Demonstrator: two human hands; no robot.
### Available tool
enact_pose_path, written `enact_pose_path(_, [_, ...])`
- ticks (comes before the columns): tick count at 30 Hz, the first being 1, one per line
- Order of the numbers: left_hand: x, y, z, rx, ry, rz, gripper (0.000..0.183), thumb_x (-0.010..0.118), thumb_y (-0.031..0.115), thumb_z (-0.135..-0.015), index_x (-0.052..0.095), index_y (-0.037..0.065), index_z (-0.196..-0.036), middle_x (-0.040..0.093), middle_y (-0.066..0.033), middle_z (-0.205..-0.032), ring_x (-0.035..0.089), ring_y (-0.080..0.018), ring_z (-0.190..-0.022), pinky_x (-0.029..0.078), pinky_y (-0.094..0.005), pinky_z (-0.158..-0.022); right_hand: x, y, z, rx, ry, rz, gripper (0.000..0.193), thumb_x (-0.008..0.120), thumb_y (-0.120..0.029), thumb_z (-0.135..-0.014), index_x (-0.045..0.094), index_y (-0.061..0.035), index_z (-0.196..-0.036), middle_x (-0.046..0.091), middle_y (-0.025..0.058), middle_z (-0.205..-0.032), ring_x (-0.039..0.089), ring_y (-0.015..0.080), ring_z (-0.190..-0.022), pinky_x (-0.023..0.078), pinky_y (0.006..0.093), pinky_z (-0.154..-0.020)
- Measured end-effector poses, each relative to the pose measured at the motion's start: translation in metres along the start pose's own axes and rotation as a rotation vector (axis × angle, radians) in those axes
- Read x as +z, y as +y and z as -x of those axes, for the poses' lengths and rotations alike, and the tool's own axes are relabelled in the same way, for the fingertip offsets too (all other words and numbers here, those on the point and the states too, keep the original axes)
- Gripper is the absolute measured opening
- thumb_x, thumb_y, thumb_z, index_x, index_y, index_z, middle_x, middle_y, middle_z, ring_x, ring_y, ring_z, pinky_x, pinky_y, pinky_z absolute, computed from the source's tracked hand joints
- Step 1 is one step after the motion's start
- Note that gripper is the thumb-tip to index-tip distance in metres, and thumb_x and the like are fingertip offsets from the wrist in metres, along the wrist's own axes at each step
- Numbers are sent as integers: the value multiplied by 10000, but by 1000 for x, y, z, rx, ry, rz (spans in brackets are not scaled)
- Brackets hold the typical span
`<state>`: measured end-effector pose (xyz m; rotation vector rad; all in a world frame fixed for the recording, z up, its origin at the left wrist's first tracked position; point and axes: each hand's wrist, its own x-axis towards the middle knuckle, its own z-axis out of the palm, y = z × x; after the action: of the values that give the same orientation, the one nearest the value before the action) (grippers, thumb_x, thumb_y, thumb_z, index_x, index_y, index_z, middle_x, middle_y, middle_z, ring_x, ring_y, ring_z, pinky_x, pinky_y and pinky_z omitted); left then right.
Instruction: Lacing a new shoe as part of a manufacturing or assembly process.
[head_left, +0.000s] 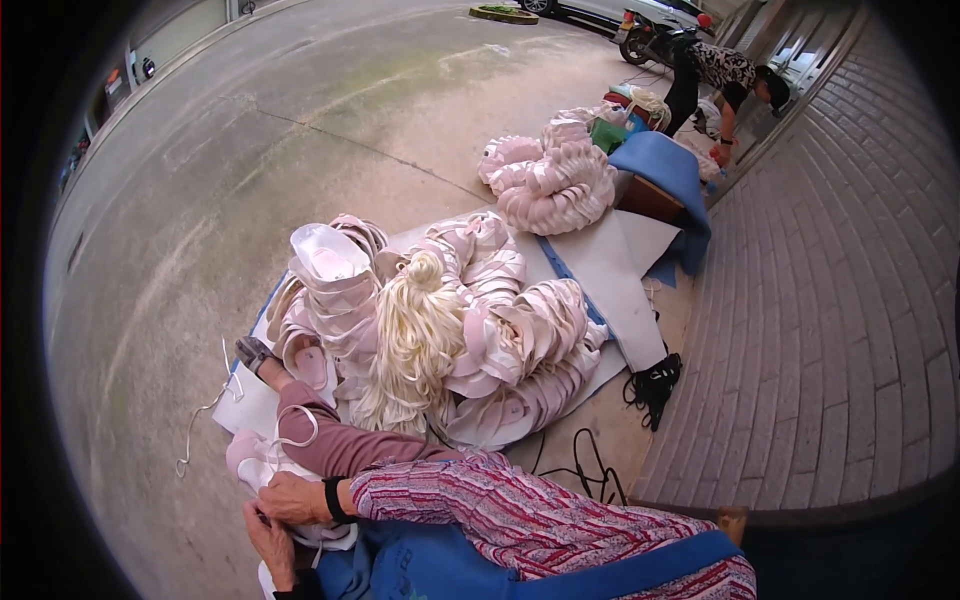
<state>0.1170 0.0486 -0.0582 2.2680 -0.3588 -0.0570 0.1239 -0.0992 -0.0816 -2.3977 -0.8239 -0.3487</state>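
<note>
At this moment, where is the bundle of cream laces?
In the head view, the bundle of cream laces lies slightly left of centre, among the stacked pink-and-white shoe parts, higher and further right than the right hand.

A dark motorbike (655,42) stands near a white car (605,12).

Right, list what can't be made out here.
In the head view:
Pale shoe: partly covered by the right hand.
Whatever the left hand may pinch: hidden within its grip.
Left sleeve: cut off by the lower edge.
White car: roof cut off by the upper edge.
</note>
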Motion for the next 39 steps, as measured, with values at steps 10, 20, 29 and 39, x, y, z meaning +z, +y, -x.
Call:
enact_pose_path(10, [7,52,52,68,-79,-443,536,611,114,-801,419,-23,-1282,346,-273,-1364,331,-421,-1275,271,-460,-1065,-63,33,17,116,183,-517,228,595,-210,-776,528,-14,-680,562,207,-697,573,397,-647,452,451,-595])
enact_pose_path(20, [33,86,52,90,-110,-280,935,699,89,-723,124,19,-1457,45,-347,-1464,160,-521,-1347,242,-483,-1103,-48,15,-13,210,-156,-567,207,480,-252,-927,552,-68,-991,605,185,-886,597,395,-833,464,460,-718])
enact_pose_path(29, [37,73,73,69,-70,-340,960,740,136,-696,159,68,-1456,71,-341,-1449,144,-551,-1335,259,-608,-1047,-181,20,26,568,-165,-831,278,498,-230,-966,533,-17,-790,462,-16,-637,443,80,-563,342,249,-501])
enact_pose_path(39, [26,68,70,109,-14,-315,908,742,103,-682,224,35,-1424,125,-349,-1419,213,-546,-1304,283,-540,-1060,-435,77,192,765,1238,-748,194,471,-280,-993,510,-106,-918,378,-78,-643,240,-8,-429,183,162,-336])
